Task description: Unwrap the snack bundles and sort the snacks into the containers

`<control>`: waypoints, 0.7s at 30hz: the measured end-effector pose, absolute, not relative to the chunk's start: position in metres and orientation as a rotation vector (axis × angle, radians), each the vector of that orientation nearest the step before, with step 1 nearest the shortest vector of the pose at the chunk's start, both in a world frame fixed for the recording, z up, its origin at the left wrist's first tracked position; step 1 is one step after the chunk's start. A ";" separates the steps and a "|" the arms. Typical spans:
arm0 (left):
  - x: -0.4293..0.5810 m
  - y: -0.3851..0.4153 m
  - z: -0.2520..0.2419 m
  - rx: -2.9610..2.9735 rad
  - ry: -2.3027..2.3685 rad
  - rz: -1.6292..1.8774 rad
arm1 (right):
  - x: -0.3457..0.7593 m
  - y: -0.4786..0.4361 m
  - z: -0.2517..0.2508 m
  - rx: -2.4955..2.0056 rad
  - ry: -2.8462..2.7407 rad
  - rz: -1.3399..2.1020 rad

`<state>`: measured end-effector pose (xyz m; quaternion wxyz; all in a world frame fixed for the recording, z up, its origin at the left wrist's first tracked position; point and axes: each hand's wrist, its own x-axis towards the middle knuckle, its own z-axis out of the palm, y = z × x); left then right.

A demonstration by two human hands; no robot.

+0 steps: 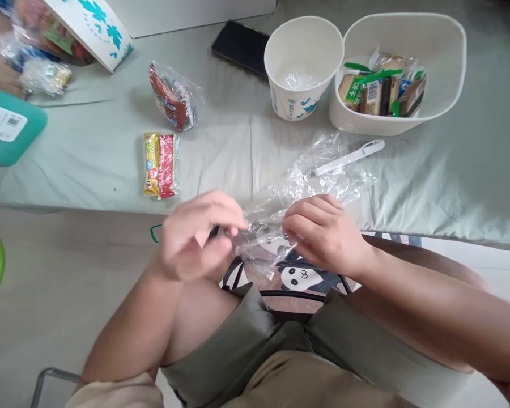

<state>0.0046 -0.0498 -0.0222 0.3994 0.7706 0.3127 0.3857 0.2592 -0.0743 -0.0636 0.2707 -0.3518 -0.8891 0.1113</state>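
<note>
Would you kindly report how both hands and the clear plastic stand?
Right hand pinching the clear plastic. Left hand blurred, grip unclear. Plastic crumpled across near edge of the cloth. White pen overlapping the plastic's far part.

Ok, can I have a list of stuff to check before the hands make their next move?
1. Right hand gripping the clear plastic: ok, its fingers are curled onto it.
2. Left hand gripping it too: cannot tell, the fingers are blurred at its edge.
3. Pen apart from the plastic: not ok, they overlap.
4. Cup upright: ok.
5. Small snacks inside the white tub: ok.
</note>
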 end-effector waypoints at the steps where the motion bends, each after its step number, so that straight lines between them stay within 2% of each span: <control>1: 0.005 -0.045 -0.024 1.898 0.825 1.004 | 0.262 -0.075 -0.062 -0.877 -2.377 0.395; 5: 0.021 -0.030 -0.032 2.090 0.852 0.660 | 0.278 -0.077 -0.051 -0.660 -2.247 0.690; 10: 0.054 -0.035 -0.043 2.208 0.633 0.339 | 0.301 -0.082 -0.046 -0.627 -2.210 0.819; 21: 0.073 -0.032 -0.051 2.577 0.795 0.147 | 0.344 -0.086 -0.040 -1.229 -2.148 0.646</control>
